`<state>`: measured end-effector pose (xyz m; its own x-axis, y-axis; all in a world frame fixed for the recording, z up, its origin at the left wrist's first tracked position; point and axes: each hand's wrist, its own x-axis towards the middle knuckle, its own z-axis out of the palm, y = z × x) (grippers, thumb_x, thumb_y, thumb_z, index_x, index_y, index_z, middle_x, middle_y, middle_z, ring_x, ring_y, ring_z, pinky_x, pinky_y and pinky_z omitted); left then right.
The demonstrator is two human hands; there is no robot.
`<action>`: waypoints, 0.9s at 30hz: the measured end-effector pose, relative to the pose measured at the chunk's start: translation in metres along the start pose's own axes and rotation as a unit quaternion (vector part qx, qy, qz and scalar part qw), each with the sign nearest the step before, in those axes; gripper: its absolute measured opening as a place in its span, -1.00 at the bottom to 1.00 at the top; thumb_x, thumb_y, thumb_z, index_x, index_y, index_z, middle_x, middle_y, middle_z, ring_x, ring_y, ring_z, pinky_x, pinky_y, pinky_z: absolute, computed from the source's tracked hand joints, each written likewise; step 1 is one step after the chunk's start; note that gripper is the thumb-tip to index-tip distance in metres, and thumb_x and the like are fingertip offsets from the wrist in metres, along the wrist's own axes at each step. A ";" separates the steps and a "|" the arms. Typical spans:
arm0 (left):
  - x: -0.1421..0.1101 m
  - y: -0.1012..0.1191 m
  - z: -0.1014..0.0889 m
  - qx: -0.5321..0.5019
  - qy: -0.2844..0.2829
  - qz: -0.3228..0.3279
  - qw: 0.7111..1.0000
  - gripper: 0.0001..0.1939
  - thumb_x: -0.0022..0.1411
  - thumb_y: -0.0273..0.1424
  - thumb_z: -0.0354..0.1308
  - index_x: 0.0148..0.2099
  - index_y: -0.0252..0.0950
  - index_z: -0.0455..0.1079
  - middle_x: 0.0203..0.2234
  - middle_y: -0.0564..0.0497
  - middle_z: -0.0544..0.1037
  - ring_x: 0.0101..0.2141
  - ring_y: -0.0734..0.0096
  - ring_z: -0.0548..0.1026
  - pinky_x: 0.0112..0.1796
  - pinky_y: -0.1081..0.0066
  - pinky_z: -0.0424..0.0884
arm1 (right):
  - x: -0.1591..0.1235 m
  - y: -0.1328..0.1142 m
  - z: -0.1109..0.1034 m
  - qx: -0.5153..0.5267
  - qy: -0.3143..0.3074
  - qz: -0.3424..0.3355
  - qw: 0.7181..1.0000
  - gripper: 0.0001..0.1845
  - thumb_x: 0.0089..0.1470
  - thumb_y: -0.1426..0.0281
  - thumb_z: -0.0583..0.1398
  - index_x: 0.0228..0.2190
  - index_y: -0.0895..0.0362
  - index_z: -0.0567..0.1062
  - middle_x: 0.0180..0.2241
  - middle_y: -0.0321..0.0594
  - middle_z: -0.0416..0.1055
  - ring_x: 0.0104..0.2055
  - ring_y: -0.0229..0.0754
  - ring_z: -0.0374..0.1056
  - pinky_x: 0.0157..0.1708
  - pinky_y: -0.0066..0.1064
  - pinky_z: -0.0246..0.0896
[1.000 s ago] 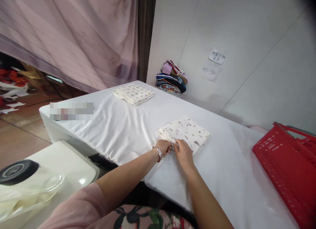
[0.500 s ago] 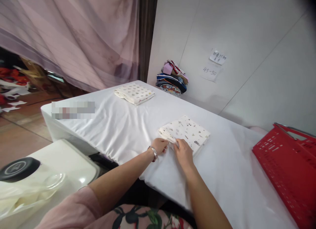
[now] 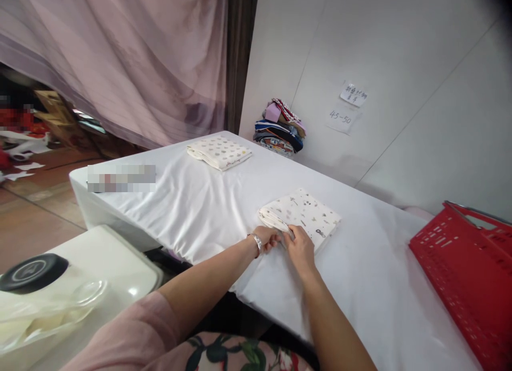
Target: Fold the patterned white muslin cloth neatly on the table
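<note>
A folded white cloth point(image 3: 306, 213) with a small scattered print lies on the white-covered table point(image 3: 200, 211) in front of me. Its layered folds face me on the near left side. My right hand point(image 3: 300, 248) grips that near edge, thumb on top and fingers around the layers. Close beside it, my left hand point(image 3: 267, 237), with a silver bracelet point(image 3: 258, 244) at the wrist, has its fingers curled against the same edge; its fingertips are partly hidden. A second folded white printed cloth point(image 3: 220, 152) rests farther back on the table.
A red plastic basket point(image 3: 464, 259) stands at the right. Behind the table, a stack of folded fabrics point(image 3: 278, 128) sits by the wall. At the lower left is a white surface point(image 3: 120, 259) with a black round object point(image 3: 34, 272) and a clear plastic bag point(image 3: 48, 328). A pink curtain point(image 3: 140, 56) hangs behind.
My left hand has slid a little to the right along the cloth's edge, closer to my right hand. My right hand and both cloths have hardly moved.
</note>
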<state>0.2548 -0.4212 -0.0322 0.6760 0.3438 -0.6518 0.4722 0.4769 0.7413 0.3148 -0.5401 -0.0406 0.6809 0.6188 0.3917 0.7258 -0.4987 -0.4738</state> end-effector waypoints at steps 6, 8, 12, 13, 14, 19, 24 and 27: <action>0.007 0.004 0.008 0.021 0.005 0.001 1.000 -0.86 0.06 -0.50 0.03 -0.53 -0.34 0.23 -0.75 0.16 0.30 -0.77 0.66 0.23 -0.75 0.60 -0.06 | 0.002 -0.001 0.001 -0.005 -0.008 0.014 1.000 -0.75 0.04 0.34 0.02 -0.27 0.09 0.43 -0.28 -0.23 0.40 -0.20 -0.17 0.29 -0.27 -0.39 0.12; 0.007 0.005 0.011 0.036 0.015 0.000 0.999 -0.82 0.06 -0.49 0.03 -0.57 -0.34 0.19 -0.78 0.16 0.26 -0.78 0.65 0.21 -0.74 0.59 -0.07 | 0.002 0.000 0.002 -0.008 -0.005 0.019 1.000 -0.75 0.04 0.33 0.02 -0.27 0.09 0.43 -0.27 -0.24 0.40 -0.20 -0.17 0.29 -0.27 -0.39 0.12; 0.002 -0.001 0.011 0.069 0.042 0.013 0.997 -0.77 0.07 -0.43 0.03 -0.60 -0.31 0.15 -0.85 0.16 0.18 -0.82 0.62 0.11 -0.74 0.54 -0.09 | 0.000 0.002 0.006 -0.019 0.025 -0.003 0.999 -0.73 0.06 0.34 0.01 -0.23 0.13 0.42 -0.26 -0.20 0.40 -0.20 -0.18 0.28 -0.25 -0.39 0.13; 0.000 -0.003 0.010 0.075 0.048 0.023 0.996 -0.77 0.08 -0.41 0.02 -0.59 -0.31 0.16 -0.86 0.17 0.16 -0.83 0.61 0.08 -0.74 0.53 -0.09 | -0.001 0.002 0.006 -0.023 0.033 -0.014 0.999 -0.72 0.07 0.35 0.00 -0.23 0.14 0.41 -0.27 -0.20 0.40 -0.20 -0.18 0.28 -0.25 -0.39 0.13; -0.001 -0.006 0.009 0.080 0.053 0.034 0.995 -0.78 0.08 -0.40 0.02 -0.58 -0.30 0.17 -0.86 0.18 0.15 -0.83 0.60 0.07 -0.74 0.52 -0.09 | -0.002 0.002 0.006 -0.027 0.040 -0.026 0.999 -0.72 0.08 0.36 0.00 -0.22 0.14 0.41 -0.27 -0.19 0.40 -0.20 -0.18 0.28 -0.25 -0.40 0.13; -0.007 -0.014 0.006 0.079 0.063 0.080 0.992 -0.85 0.09 -0.40 -0.01 -0.52 -0.28 0.22 -0.88 0.21 0.14 -0.85 0.58 0.04 -0.74 0.50 -0.08 | -0.006 -0.004 0.006 -0.070 0.026 -0.072 0.995 -0.76 0.09 0.43 0.01 -0.23 0.13 0.43 -0.29 -0.19 0.38 -0.22 -0.20 0.27 -0.27 -0.43 0.13; -0.006 -0.014 0.006 0.058 0.053 0.090 0.993 -0.82 0.09 -0.43 -0.01 -0.55 -0.28 0.19 -0.88 0.21 0.14 -0.83 0.60 0.05 -0.72 0.52 -0.07 | -0.006 -0.008 0.006 -0.108 -0.005 -0.086 0.990 -0.74 0.09 0.49 0.02 -0.21 0.13 0.42 -0.29 -0.19 0.37 -0.21 -0.19 0.27 -0.26 -0.43 0.14; -0.005 -0.015 0.003 0.036 0.037 0.086 0.995 -0.77 0.07 -0.45 0.00 -0.61 -0.28 0.13 -0.88 0.20 0.14 -0.82 0.61 0.07 -0.72 0.53 -0.07 | -0.008 -0.009 0.006 -0.117 -0.014 -0.099 0.988 -0.74 0.09 0.51 0.01 -0.19 0.15 0.40 -0.25 -0.17 0.35 -0.18 -0.17 0.25 -0.23 -0.41 0.13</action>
<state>0.2458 -0.4327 -0.0394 0.7089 0.4748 -0.5216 0.3941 0.3467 0.8512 0.3020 -0.5367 -0.0441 0.5232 0.7334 0.4341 0.8493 -0.4909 -0.1941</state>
